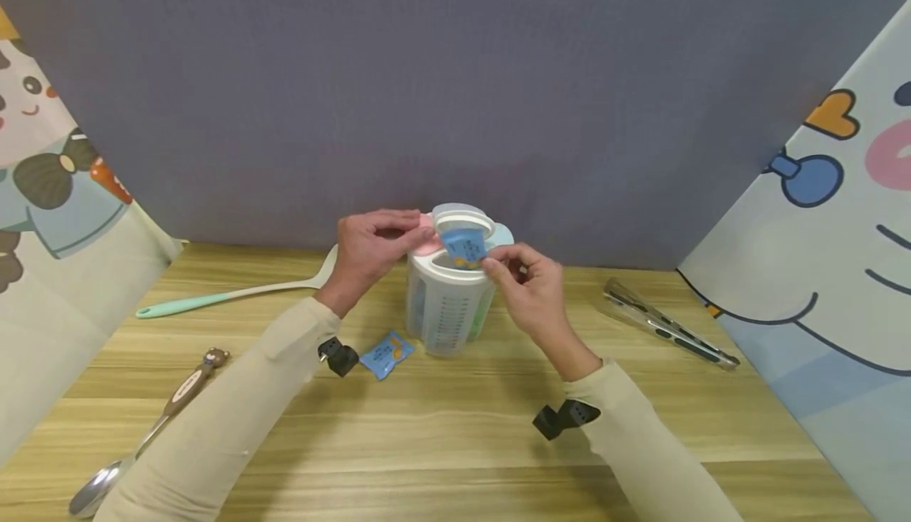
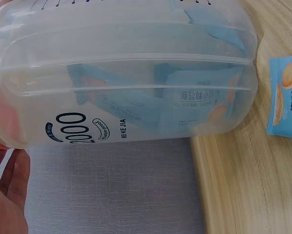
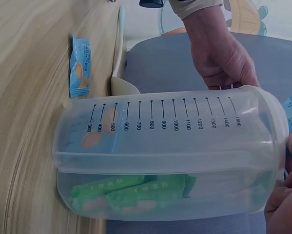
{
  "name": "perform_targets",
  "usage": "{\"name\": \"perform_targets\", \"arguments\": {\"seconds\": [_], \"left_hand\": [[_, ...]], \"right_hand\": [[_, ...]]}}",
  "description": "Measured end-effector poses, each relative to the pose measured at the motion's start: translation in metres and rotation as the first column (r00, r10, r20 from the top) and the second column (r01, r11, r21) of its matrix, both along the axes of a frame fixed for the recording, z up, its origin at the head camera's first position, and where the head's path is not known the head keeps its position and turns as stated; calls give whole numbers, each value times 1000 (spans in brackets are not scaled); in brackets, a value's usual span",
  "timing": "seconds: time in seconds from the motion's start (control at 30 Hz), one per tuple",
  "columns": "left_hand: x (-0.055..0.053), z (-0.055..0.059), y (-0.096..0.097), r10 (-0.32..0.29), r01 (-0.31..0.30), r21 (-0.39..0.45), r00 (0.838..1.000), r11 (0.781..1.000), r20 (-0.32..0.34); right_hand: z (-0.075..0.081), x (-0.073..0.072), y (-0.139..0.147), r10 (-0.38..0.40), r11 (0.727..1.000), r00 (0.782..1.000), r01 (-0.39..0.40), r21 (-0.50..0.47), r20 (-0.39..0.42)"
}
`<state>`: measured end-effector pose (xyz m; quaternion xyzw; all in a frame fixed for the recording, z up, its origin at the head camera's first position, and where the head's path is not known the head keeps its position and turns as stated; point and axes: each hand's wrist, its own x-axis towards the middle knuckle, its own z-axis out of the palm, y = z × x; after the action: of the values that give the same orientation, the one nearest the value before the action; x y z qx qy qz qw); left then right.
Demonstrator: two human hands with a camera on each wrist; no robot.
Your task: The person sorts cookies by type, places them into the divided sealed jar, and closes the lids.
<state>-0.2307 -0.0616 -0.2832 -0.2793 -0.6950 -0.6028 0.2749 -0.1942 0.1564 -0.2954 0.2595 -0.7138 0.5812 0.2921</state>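
Note:
A clear plastic storage container (image 1: 444,312) with a white top stands upright on the table. My left hand (image 1: 373,245) grips its top edge by the pink lid (image 1: 427,243). Between right thumb and fingers, my right hand (image 1: 530,289) pinches a blue snack packet (image 1: 464,245), which hangs over the open middle compartment. That compartment's flap (image 1: 458,209) is raised. Through the walls, blue packets (image 2: 199,97) show in one section in the left wrist view, and green packets (image 3: 146,192) in another in the right wrist view. Another blue packet (image 1: 387,354) lies in front of the container.
To the left lie a spatula-like utensil (image 1: 235,294) with a mint handle and a metal spoon (image 1: 156,431) with a brown bear handle. Metal tongs (image 1: 669,326) rest at the right. A grey panel (image 1: 455,87) rises behind the table.

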Motion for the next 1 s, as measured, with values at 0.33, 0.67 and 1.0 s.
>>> {"name": "perform_targets", "arguments": {"seconds": [0.33,0.67,1.0], "left_hand": [[2,1,-1,1,-1,-8,1000,1000,-1],[2,1,-1,-8,9,12,1000,1000,-3],[1,0,0,-1,1,3,1000,1000,-3]], "right_hand": [[-14,-12,5,7,1000,1000,-7,2,-25],[-2,0,-5,10,1000,1000,-10,-28,2],[8,12,-10,-21,1000,1000,21,-5,-1]]}}
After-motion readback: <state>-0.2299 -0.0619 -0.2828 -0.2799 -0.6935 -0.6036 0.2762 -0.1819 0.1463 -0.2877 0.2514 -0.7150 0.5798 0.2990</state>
